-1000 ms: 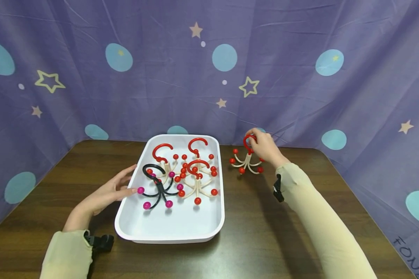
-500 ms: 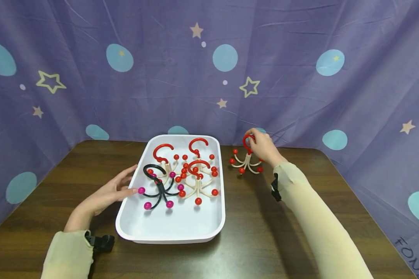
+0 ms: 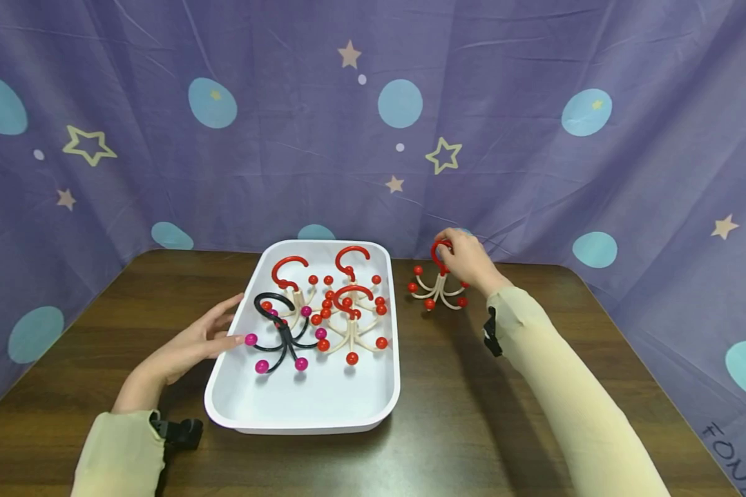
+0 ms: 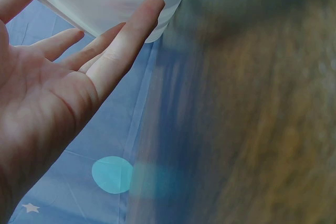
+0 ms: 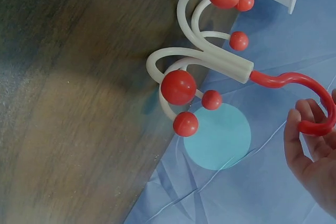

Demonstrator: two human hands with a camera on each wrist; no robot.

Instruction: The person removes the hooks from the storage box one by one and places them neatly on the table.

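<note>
Barely anything has moved over the last second: the right hand [image 3: 471, 264] and the red-hooked hanger [image 3: 441, 281] it holds have slipped a touch leftward, while the white tray [image 3: 298, 407] and left hand [image 3: 189, 345] lie as they were. That suggests a near pause in the work, with this hanger outside the tray, right of center.

Nearest, the bench [image 3: 447, 400] spans the bottom of the frame; the tray's front rim stands over it, with open floor just behind. At center left, the left hand's fingers are loosely extended against the tray's side, gripping nothing, the thumb near a pink ball of the black hanger [image 3: 284, 336]. Farther up, three more red-hooked hangers [image 3: 351, 330] crowd the tray.

Past its right wall, the right hand's fingers curl round the held hook; whether its balls touch the bench, I cannot tell. Just behind, the bench's back edge and the curtain [image 3: 286, 179] leave little room.
</note>
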